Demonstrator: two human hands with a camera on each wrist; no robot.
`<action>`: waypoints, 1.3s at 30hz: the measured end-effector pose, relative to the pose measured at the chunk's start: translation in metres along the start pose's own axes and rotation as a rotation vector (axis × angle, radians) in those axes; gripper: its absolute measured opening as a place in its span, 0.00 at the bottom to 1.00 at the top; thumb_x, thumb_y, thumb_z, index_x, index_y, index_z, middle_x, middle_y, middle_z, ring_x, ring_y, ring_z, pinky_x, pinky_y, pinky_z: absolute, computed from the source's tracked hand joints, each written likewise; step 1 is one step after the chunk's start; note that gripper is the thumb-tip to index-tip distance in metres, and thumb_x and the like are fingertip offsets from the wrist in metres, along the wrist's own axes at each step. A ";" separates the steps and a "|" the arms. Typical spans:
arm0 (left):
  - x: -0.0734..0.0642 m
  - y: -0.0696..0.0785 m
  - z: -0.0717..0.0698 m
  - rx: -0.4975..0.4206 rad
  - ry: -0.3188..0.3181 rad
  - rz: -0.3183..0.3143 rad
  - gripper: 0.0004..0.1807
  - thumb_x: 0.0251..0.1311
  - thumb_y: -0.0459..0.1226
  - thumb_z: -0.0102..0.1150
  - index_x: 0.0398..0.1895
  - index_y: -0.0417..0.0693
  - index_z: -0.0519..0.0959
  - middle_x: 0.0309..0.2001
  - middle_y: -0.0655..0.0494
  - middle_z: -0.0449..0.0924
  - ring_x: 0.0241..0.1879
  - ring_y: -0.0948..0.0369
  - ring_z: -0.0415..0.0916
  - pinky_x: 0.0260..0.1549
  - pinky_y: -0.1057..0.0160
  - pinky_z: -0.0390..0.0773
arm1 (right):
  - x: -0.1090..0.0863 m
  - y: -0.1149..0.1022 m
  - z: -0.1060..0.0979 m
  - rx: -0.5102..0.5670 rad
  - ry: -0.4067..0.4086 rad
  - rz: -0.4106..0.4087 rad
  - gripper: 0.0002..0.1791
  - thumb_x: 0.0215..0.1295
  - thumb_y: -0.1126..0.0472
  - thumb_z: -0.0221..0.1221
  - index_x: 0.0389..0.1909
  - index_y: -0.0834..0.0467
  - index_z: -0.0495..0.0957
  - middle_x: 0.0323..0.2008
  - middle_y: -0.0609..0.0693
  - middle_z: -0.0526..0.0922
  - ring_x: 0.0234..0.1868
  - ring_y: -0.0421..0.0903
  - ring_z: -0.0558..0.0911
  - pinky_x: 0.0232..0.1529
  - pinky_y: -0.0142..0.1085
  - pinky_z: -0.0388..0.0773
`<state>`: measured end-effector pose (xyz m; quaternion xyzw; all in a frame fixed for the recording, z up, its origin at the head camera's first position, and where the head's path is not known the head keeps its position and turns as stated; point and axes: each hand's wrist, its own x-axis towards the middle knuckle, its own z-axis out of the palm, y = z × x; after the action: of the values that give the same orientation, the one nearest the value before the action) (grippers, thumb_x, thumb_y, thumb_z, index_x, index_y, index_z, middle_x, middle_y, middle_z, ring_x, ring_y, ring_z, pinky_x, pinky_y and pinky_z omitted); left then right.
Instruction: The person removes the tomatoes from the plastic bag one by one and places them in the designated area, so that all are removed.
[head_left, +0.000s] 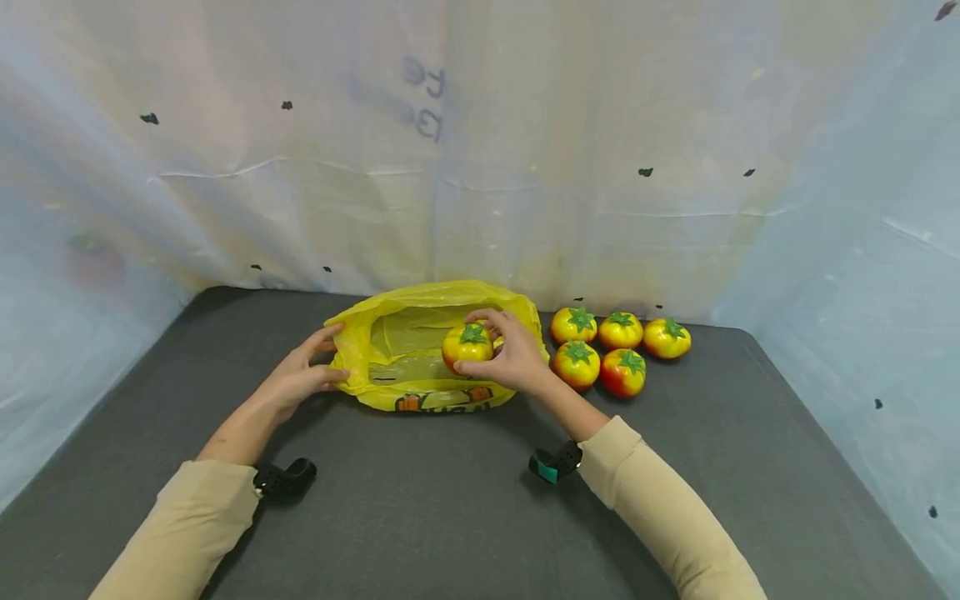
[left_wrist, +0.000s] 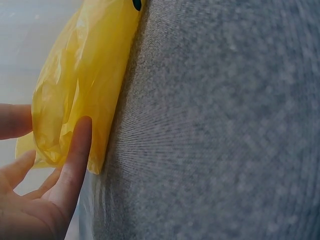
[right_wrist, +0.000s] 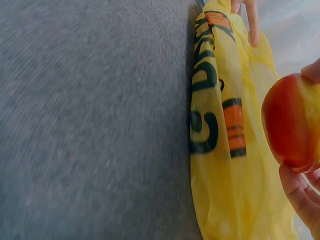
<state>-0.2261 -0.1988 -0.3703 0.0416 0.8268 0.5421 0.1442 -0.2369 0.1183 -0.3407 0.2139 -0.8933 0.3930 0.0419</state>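
Over the mouth of a yellow plastic bag (head_left: pixel 360 350), my right hand (head_left: pixel 517 354) holds a yellow-red tomato (head_left: pixel 467 346) with a green leafy top. Thumb and fingers grip it from its sides; its red underside faces the right wrist camera. The bag lies on the dark table with its mouth spread wide and dark lettering on its near side. My left hand (head_left: pixel 303 375) touches the bag's left end, thumb and fingers spread apart. In the left wrist view the fingers (left_wrist: pixel 77 155) are mostly straight against the yellow plastic.
Several more tomatoes (head_left: pixel 622 372) sit in two rows just right of the bag. Pale plastic sheeting (head_left: pixel 510 167) with small dark marks rises behind the table (head_left: pixel 420 500) and along both sides. Black straps (head_left: pixel 285 479) hang at both wrists.
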 end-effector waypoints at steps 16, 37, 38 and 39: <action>0.001 0.001 -0.002 0.005 -0.010 0.004 0.45 0.64 0.33 0.54 0.78 0.52 0.38 0.72 0.29 0.41 0.52 0.45 0.74 0.54 0.47 0.74 | -0.016 0.012 -0.024 -0.021 0.077 -0.028 0.32 0.46 0.53 0.74 0.55 0.51 0.75 0.47 0.53 0.73 0.45 0.49 0.73 0.36 0.36 0.78; 0.002 -0.003 -0.003 0.029 -0.013 0.012 0.45 0.65 0.35 0.54 0.78 0.52 0.37 0.72 0.27 0.41 0.51 0.48 0.75 0.52 0.49 0.76 | -0.050 0.035 -0.085 0.026 0.209 0.070 0.33 0.50 0.53 0.72 0.59 0.48 0.73 0.56 0.56 0.69 0.52 0.52 0.68 0.48 0.52 0.74; 0.002 -0.003 -0.004 0.031 -0.013 0.014 0.45 0.65 0.34 0.54 0.78 0.52 0.37 0.72 0.27 0.41 0.50 0.49 0.75 0.52 0.49 0.76 | -0.052 0.036 -0.088 0.027 0.216 0.080 0.33 0.50 0.52 0.71 0.59 0.48 0.73 0.56 0.56 0.69 0.51 0.52 0.68 0.49 0.52 0.74; 0.002 -0.003 -0.004 0.030 -0.015 0.016 0.45 0.65 0.34 0.54 0.78 0.51 0.37 0.72 0.27 0.41 0.49 0.50 0.75 0.52 0.49 0.76 | -0.053 0.037 -0.090 0.026 0.222 0.089 0.33 0.51 0.52 0.71 0.60 0.48 0.73 0.56 0.56 0.69 0.52 0.52 0.68 0.49 0.53 0.74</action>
<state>-0.2286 -0.2032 -0.3718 0.0545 0.8334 0.5304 0.1456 -0.2128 0.2243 -0.3172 0.1298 -0.8866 0.4274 0.1202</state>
